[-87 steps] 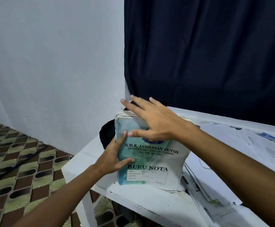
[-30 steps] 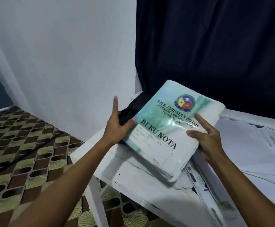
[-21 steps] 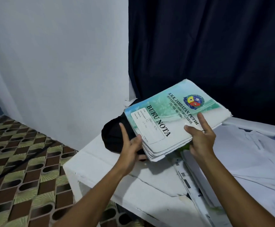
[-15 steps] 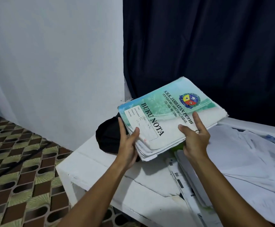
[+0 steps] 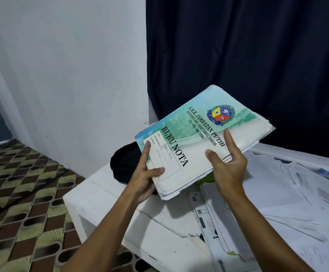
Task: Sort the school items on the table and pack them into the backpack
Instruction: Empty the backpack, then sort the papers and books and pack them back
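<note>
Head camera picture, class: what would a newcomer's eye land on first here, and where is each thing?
First, the stack of notebooks, its top cover reading BUKU NOTA, held tilted above the white table by the left hand and right hand. Behind it, at the table's far left corner, sits a black backpack. Loose papers cover the table's right side.

1 stack of notebooks (image 5: 203, 142), 1 black backpack (image 5: 123, 165), 2 hands, approx. several loose papers (image 5: 277, 185).
</note>
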The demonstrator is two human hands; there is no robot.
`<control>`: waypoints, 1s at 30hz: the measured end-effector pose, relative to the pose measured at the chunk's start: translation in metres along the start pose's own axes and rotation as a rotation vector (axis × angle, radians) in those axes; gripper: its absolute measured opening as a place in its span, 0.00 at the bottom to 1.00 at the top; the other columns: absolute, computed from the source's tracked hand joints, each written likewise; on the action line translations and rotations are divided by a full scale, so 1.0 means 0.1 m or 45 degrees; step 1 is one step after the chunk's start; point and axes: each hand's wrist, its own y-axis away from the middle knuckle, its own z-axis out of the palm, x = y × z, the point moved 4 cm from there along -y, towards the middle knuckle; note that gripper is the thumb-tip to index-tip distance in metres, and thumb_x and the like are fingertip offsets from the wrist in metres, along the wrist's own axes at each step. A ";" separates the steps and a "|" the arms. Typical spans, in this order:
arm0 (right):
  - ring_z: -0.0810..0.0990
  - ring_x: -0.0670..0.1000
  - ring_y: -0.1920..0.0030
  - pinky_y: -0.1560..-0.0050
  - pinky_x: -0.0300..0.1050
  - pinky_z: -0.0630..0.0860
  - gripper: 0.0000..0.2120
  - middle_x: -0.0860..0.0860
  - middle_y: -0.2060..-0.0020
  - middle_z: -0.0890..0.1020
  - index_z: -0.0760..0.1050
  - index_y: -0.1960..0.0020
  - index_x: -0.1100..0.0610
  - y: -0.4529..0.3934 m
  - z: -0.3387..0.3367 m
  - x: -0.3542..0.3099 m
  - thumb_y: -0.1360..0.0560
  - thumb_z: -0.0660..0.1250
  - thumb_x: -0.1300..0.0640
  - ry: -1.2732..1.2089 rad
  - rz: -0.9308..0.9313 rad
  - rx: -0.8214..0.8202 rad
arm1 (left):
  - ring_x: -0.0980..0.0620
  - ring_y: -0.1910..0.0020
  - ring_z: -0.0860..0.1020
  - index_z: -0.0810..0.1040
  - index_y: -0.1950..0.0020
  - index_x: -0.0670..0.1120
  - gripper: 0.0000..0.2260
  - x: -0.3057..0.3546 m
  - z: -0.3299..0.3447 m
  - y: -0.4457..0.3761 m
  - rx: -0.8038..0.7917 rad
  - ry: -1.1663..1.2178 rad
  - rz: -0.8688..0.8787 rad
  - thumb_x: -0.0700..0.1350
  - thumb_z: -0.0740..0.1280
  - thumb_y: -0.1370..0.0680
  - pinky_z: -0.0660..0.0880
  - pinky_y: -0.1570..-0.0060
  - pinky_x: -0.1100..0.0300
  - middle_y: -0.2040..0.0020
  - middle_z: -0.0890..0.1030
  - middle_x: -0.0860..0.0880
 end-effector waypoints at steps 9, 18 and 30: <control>0.81 0.59 0.44 0.47 0.56 0.79 0.34 0.49 0.30 0.71 0.40 0.27 0.30 -0.06 -0.12 -0.30 0.21 0.60 0.48 -0.724 0.014 -0.277 | 0.42 0.44 0.82 0.75 0.33 0.53 0.50 0.04 0.05 0.15 -0.042 0.350 0.134 0.32 0.83 0.53 0.82 0.60 0.50 0.31 0.75 0.44; 0.81 0.64 0.45 0.57 0.61 0.80 0.42 0.59 0.35 0.77 0.70 0.29 0.48 -0.39 -0.46 0.33 0.33 0.54 0.22 -0.928 1.075 -0.440 | 0.39 0.41 0.80 0.73 0.29 0.55 0.47 0.08 -0.38 0.65 -0.091 0.250 0.041 0.30 0.80 0.44 0.82 0.58 0.47 0.29 0.72 0.43; 0.79 0.62 0.40 0.50 0.54 0.81 0.39 0.52 0.38 0.80 0.76 0.35 0.47 -0.15 -0.37 0.37 0.44 0.84 0.57 -0.446 0.961 -1.117 | 0.33 0.42 0.78 0.73 0.30 0.55 0.52 0.44 -0.85 0.97 0.058 -0.185 -0.234 0.32 0.81 0.51 0.82 0.57 0.46 0.33 0.76 0.43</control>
